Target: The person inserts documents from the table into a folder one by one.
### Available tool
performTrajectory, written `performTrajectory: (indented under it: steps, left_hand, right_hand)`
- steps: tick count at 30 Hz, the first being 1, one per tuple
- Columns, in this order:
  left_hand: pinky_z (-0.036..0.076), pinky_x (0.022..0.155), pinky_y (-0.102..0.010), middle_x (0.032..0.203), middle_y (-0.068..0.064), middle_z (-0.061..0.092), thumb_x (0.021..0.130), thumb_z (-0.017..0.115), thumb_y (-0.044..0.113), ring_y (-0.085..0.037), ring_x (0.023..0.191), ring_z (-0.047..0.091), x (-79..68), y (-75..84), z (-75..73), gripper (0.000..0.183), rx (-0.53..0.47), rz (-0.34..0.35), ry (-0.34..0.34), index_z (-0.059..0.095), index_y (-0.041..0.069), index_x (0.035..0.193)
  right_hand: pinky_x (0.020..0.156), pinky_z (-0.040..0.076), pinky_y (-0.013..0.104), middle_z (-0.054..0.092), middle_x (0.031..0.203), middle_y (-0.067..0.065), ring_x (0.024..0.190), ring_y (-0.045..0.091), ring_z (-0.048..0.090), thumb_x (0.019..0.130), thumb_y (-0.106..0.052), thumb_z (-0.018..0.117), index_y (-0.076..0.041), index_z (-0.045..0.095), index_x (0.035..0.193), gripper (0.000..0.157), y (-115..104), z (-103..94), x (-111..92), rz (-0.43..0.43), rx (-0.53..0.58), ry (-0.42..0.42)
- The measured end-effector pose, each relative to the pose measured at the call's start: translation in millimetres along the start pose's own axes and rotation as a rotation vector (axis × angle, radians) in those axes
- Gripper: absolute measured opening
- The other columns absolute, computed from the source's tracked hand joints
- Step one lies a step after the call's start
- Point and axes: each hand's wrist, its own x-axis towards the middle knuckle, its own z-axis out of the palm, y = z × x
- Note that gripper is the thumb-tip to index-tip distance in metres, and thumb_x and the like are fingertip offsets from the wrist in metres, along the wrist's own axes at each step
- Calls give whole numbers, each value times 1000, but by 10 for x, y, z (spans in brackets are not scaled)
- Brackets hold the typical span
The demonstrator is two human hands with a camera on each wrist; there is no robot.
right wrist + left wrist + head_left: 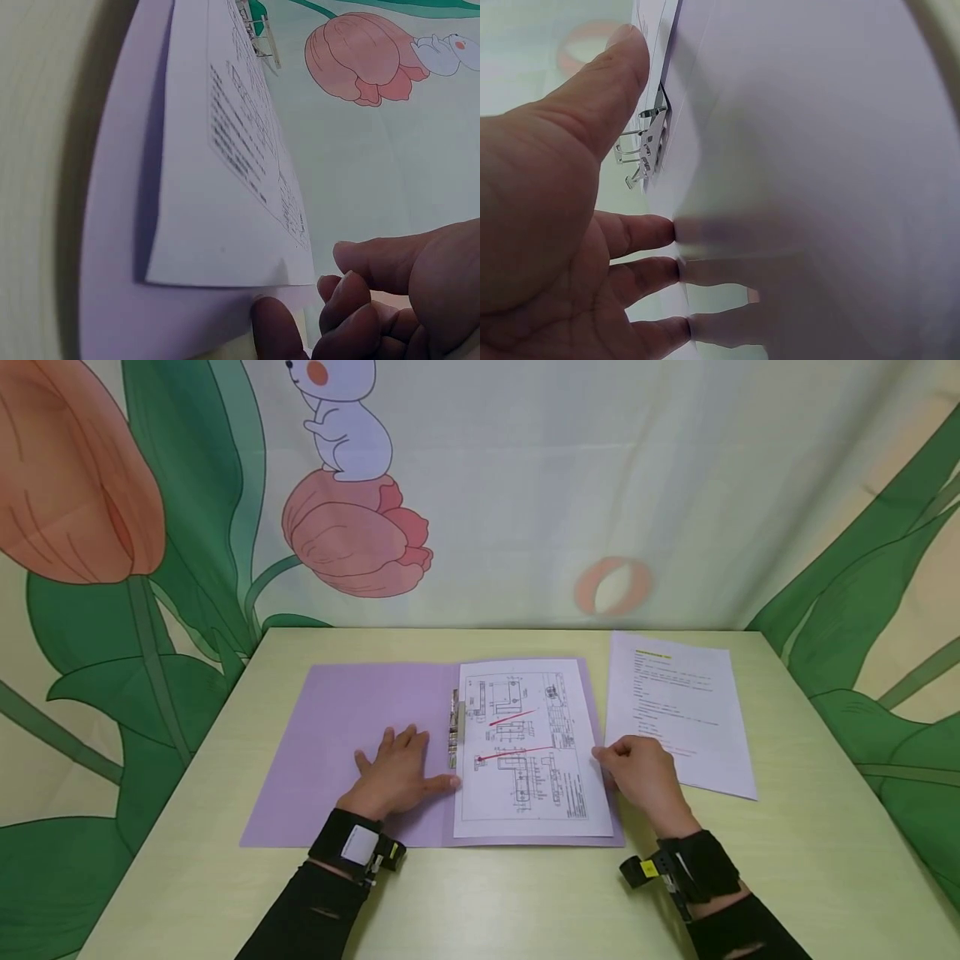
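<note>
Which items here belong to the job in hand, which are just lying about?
In use, apparently:
purple folder, left hand on it, right hand at its edge
drawing sheet inside
metal clasp

Lying about, likely:
text sheet, right of folder
printed curtain behind

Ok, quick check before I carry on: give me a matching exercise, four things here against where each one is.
Things
1. clip
2. drawing
3. text sheet
4. left hand

Places
A. spread over the left half of the folder
B. on the table, right of the folder
C. on the folder's right half
D. beside the folder's fold

Pairs: 1-D, 2-C, 3-B, 4-A
</note>
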Motion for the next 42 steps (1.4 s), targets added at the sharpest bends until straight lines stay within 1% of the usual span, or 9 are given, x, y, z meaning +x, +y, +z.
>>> performTrajectory:
  steps: [9,14,18,20,23,26,31,36,42]
  left_hand:
    - [9,100,-82,157,-19,26,77,63,70,-45,143,9,10,0,-21,100,1,4,-15,34,7,149]
    - [10,100,-81,156,-17,29,76,65,69,-45,142,14,17,-6,-47,99,23,-1,-27,35,8,148]
    - [6,101,-81,154,-20,32,77,66,66,-45,142,15,10,28,-25,97,17,25,9,39,5,146]
    - [14,105,-76,149,-21,40,79,69,59,-43,140,24,-31,75,-12,86,-2,75,82,46,3,140]
    - [32,107,-59,134,-17,56,83,73,38,-36,130,42,-134,176,-2,57,-57,190,183,60,3,126]
    - [45,101,-45,121,-10,65,84,74,22,-27,118,54,-210,254,31,35,-80,283,214,68,7,115]
    - [45,101,-41,127,-6,64,86,71,18,-23,120,54,-228,263,85,31,21,338,193,69,9,115]
    - [46,100,-41,128,-8,63,87,69,17,-23,119,54,-252,221,130,32,72,389,208,68,7,117]
    - [47,99,-40,127,-8,63,89,67,17,-23,118,55,-272,210,137,31,80,398,213,67,7,118]
  right_hand:
    - [54,49,32,68,85,16,68,23,69,95,-32,59,1,68,94,34,78,-229,5,-39,16,53]
    - [55,52,32,68,81,17,68,24,69,95,-33,57,3,68,96,38,253,-442,39,-36,-1,123]
    - [56,54,32,68,86,20,68,23,69,96,-35,56,5,67,102,42,426,-624,64,6,-11,163]
    - [57,54,32,68,88,21,69,24,69,97,-36,55,5,66,104,43,493,-702,70,35,-22,174]
    - [56,53,32,68,91,22,70,25,69,97,-36,54,6,65,106,44,578,-801,79,73,-38,198]
    - [54,50,31,68,92,23,71,26,68,98,-35,53,6,65,107,44,679,-884,107,94,-64,226]
    - [51,43,33,68,92,24,72,29,63,97,-32,52,8,65,105,42,831,-989,177,115,-164,249]
    - [57,41,43,60,102,35,85,43,56,97,-33,53,15,57,112,50,985,-1076,256,149,-287,252]
    - [51,40,42,55,81,27,69,35,50,89,-49,61,18,54,107,70,1074,-1077,315,219,-383,130]
